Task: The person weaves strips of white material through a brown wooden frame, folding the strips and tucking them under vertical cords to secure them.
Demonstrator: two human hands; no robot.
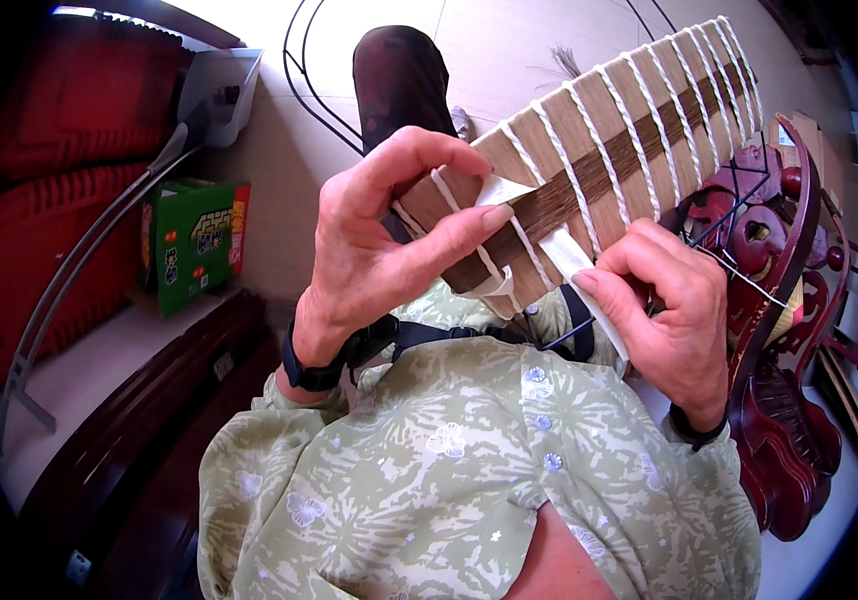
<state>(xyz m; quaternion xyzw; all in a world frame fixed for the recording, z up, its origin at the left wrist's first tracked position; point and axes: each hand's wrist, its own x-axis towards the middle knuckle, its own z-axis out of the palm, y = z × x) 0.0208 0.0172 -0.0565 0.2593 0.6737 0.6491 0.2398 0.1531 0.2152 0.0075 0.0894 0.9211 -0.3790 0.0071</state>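
In front of my chest is a long wood-patterned block (619, 170) with a dark brown stripe, wound with white twisted cord (575, 185) in spaced turns. A flat white strip (561, 252) runs across the stripe, partly hidden among the cords. My left hand (369, 235) is at the near left end, thumb and forefinger closed on the strip's upper part. Lower right, my right hand (664, 300) pinches the strip's other part between thumb and fingers; a loose tail hangs below. A small white curl sticks out at the block's lower left edge.
At left, a long-handled grey dustpan (224, 90) stands before red plastic stools or crates (79, 210) and a green box (194, 245). Dark polished wooden furniture (129, 430) is at lower left. Carved reddish wood (789, 440) and thin black metal rods fill the right side.
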